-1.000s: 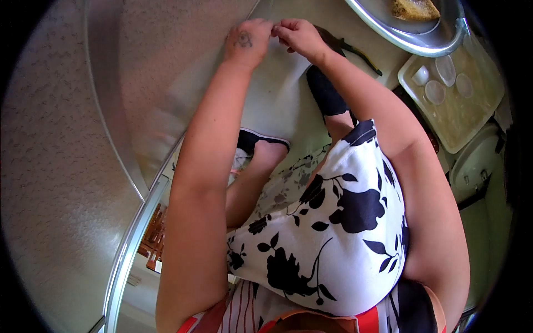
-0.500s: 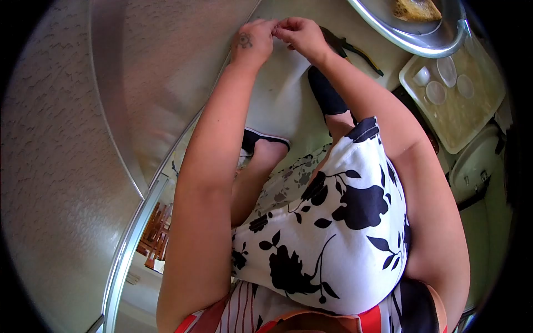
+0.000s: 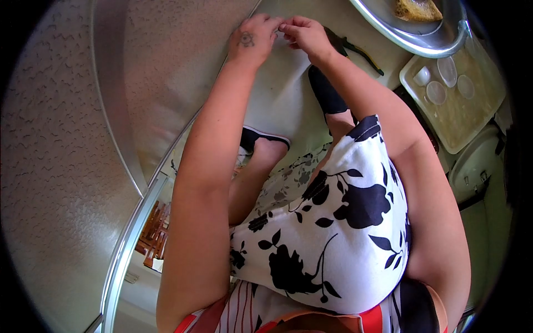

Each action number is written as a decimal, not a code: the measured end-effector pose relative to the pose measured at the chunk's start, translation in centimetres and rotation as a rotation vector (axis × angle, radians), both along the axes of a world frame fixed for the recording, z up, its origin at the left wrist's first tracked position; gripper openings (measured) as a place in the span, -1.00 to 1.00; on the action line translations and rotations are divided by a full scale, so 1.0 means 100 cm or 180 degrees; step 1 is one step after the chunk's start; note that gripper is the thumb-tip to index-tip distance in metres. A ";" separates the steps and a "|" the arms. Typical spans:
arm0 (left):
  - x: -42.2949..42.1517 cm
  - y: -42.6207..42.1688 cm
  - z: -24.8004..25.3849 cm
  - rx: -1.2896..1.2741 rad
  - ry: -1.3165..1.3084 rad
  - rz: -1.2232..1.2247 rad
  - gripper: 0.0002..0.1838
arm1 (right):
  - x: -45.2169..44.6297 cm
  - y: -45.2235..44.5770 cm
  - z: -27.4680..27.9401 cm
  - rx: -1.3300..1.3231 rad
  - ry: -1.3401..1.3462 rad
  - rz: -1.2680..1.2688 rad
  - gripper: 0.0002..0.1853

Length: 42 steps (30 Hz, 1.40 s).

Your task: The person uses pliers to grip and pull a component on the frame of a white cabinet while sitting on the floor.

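Our left hand (image 3: 251, 41) and right hand (image 3: 308, 38) meet in a close pinch; we cannot tell what, if anything, they grip. Just beside the right hand lie pliers (image 3: 345, 44), likely stiff and weighty, best held by the handles (image 3: 370, 59). A metal bowl (image 3: 411, 47) holds 1 bread-like piece (image 3: 419, 10); a tray (image 3: 444, 125) holds 4 small cups or lids (image 3: 436, 92).
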State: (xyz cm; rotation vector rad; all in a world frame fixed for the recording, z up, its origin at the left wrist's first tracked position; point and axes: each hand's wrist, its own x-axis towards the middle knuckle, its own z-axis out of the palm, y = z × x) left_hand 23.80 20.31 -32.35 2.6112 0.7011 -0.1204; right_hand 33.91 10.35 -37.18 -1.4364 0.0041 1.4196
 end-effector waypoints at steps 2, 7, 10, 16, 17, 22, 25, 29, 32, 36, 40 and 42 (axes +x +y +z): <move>0.001 0.002 0.002 -0.0062 -0.0027 -0.0034 -0.77 | 0.000 0.000 -0.003 0.0052 -0.0032 0.0047 -0.89; 0.009 0.008 -0.005 -0.0201 0.0059 -0.0029 -0.82 | -0.002 0.006 -0.001 0.0122 0.0004 -0.0187 -0.90; 0.010 0.008 -0.007 -0.0044 0.0113 -0.0010 -0.83 | -0.005 0.007 -0.003 0.0162 -0.0004 -0.0278 -0.90; 0.009 0.004 -0.013 0.0302 0.0178 0.0077 -0.85 | -0.005 0.012 -0.015 0.0291 -0.0027 -0.0234 -0.91; 0.009 0.003 -0.013 0.0315 0.0096 0.0059 -0.85 | -0.004 0.012 -0.015 0.0298 0.0001 -0.0217 -0.91; 0.002 0.003 -0.013 0.0197 -0.0096 0.0014 -0.84 | 0.000 0.006 -0.011 0.0309 0.0161 -0.0092 -0.91; 0.006 0.009 -0.004 0.0160 0.0160 0.0051 -0.83 | -0.001 0.012 -0.008 0.0325 0.0122 -0.0041 -0.91; 0.010 0.007 0.003 0.0226 0.0171 0.0091 -0.83 | -0.002 0.013 -0.008 0.0422 0.0097 -0.0060 -0.90; 0.006 0.008 -0.002 0.0220 0.0121 0.0112 -0.85 | -0.002 0.010 -0.004 0.0308 0.0022 0.0011 -0.89; 0.005 0.010 -0.007 0.0173 0.0106 0.0185 -0.86 | 0.006 0.008 -0.003 0.0405 -0.0028 0.0302 -0.88; 0.004 0.010 -0.017 0.0188 0.0019 0.0307 -0.86 | 0.007 0.010 -0.003 0.0373 -0.0304 0.0472 -0.89; 0.004 0.008 -0.016 0.0205 0.0033 0.0356 -0.87 | 0.006 0.010 -0.007 0.0397 -0.0371 0.0477 -0.90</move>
